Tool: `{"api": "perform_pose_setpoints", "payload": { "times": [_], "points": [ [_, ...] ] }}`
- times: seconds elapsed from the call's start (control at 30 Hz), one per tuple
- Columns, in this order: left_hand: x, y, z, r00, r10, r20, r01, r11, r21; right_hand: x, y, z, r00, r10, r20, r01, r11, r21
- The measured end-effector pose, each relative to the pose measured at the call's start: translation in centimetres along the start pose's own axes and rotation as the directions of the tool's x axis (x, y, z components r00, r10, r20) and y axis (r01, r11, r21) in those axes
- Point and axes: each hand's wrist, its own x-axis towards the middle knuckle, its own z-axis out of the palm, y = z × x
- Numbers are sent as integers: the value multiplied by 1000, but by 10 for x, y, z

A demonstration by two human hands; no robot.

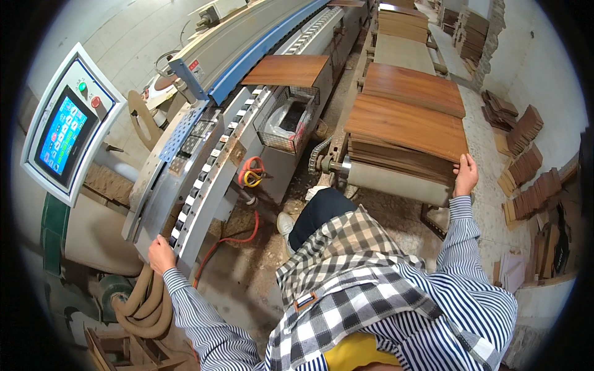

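My right hand (465, 175) pinches the near right corner of the top reddish-brown wood panel (408, 127), which lies on a stack of similar panels (396, 157). The stack rests on a roller conveyor (396, 180) to my right. My left hand (162, 255) is curled at the near end of a long machine's infeed bed (154, 227), beside a rail of black and white rollers (197, 188). Its fingertips are partly hidden by the hand. Another wood panel (286, 70) lies farther along the machine, next to its blue beam (266, 44).
At left stands a control panel (65, 130) with a lit screen and buttons. A wire basket (288, 117) and orange-handled scissors (250, 170) hang on the machine's side. A red hose (238, 238) runs below. Further panel stacks (402, 25) line the conveyor; small wood stacks (535, 190) stand at the right wall.
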Motion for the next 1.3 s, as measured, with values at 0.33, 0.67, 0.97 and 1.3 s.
{"api": "perform_pose_setpoints", "payload": {
  "times": [0.33,0.67,0.97,1.3],
  "points": [
    [0,-8,0,1000,19,-16,-19,1000,-13,-88,-41,-4,582,418,698,-707,684,179],
    [-1,-2,0,999,-46,-29,45,998,-36,-147,-53,43,376,168,911,-668,731,140],
    [-5,-2,-11,997,-73,-36,71,995,-65,-242,-95,147,-48,71,996,-774,628,-82],
    [-6,-1,-10,997,-63,-38,61,996,-60,-355,-132,210,-516,14,857,-606,700,-377]
  ]
}}
